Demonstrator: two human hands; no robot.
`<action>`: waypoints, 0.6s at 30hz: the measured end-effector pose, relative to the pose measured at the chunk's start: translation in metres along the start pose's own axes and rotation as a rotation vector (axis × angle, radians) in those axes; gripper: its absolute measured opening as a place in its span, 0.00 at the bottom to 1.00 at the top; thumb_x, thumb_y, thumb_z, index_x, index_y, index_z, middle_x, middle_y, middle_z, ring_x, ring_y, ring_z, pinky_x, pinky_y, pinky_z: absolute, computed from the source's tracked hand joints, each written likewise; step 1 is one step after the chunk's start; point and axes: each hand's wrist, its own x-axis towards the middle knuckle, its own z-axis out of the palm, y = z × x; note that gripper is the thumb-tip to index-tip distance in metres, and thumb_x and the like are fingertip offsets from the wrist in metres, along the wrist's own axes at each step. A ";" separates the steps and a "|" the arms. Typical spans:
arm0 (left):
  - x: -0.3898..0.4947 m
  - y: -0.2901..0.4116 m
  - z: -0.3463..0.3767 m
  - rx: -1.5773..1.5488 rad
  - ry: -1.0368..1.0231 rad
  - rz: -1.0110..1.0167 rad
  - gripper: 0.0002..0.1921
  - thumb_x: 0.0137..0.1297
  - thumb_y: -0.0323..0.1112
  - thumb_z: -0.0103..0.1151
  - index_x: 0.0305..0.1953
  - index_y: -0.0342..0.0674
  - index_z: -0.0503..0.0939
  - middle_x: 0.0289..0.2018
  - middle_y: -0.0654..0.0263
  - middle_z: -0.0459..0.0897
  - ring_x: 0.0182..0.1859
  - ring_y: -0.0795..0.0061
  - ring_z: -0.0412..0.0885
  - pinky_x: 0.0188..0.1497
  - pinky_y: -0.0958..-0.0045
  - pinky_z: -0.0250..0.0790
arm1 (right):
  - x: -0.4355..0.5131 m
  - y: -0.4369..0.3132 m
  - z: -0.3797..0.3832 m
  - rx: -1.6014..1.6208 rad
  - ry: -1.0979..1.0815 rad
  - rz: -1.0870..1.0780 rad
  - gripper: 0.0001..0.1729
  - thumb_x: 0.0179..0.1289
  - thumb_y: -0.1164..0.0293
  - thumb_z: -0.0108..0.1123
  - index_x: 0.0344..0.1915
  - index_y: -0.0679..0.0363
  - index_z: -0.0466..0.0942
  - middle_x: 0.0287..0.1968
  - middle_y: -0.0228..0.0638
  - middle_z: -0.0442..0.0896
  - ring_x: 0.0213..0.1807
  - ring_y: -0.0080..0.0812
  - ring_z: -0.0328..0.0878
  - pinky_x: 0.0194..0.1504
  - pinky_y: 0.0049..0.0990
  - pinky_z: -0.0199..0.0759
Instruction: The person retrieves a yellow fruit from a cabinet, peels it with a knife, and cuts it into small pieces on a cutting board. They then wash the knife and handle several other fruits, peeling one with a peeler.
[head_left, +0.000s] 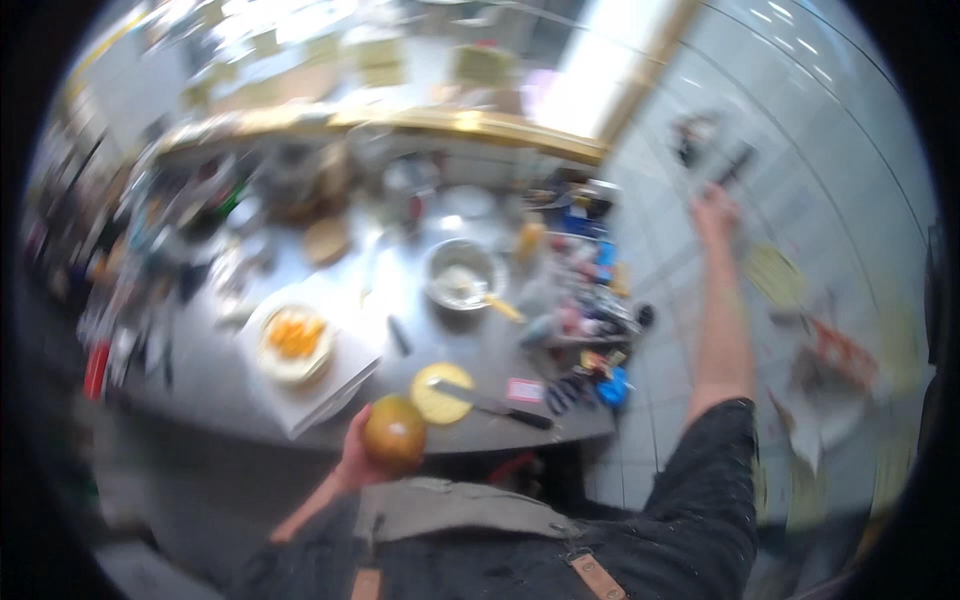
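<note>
My left hand (361, 457) holds a round, green-and-orange fruit (395, 435), likely a mango, at the table's front edge. My right arm stretches out to the right, and my right hand (716, 214) is raised by the tiled wall. A dark, elongated thing (739, 163) meets its fingers; blur hides whether the hand grips it. Beside the fruit lies a pale yellow disc (431, 409), with the blade of a black-handled knife or spatula (525, 416) across it. Orange pieces (294, 334) fill a pale bowl (267, 367) on a white slab or box (352, 373).
A metal bowl (433, 289) with white contents and a yellow-handled utensil (504, 307) stands on the steel table (217, 386). A small dark-handled tool (400, 335) lies nearer. Packets and small items (581, 292) crowd the right end. A ledge (465, 124) runs along the back.
</note>
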 end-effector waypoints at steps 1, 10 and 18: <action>-0.007 -0.001 -0.004 0.003 -0.007 0.053 0.36 0.72 0.70 0.45 0.66 0.47 0.73 0.59 0.55 0.80 0.58 0.51 0.80 0.59 0.45 0.74 | 0.020 0.010 0.004 0.123 -0.042 0.007 0.29 0.64 0.51 0.60 0.62 0.49 0.81 0.52 0.43 0.88 0.59 0.50 0.81 0.62 0.45 0.73; -0.032 -0.009 -0.027 -0.171 0.069 0.144 0.33 0.73 0.67 0.48 0.65 0.47 0.74 0.57 0.54 0.82 0.55 0.52 0.84 0.56 0.42 0.77 | 0.109 0.027 0.049 -0.144 -0.237 0.222 0.40 0.71 0.41 0.56 0.71 0.56 0.72 0.67 0.55 0.77 0.68 0.54 0.75 0.68 0.48 0.68; -0.012 0.004 -0.025 -0.111 -0.068 0.024 0.35 0.72 0.67 0.49 0.68 0.46 0.72 0.61 0.54 0.79 0.59 0.54 0.79 0.59 0.48 0.75 | 0.077 0.027 0.027 0.082 0.115 0.244 0.26 0.68 0.64 0.61 0.61 0.65 0.70 0.55 0.55 0.83 0.59 0.58 0.81 0.61 0.47 0.74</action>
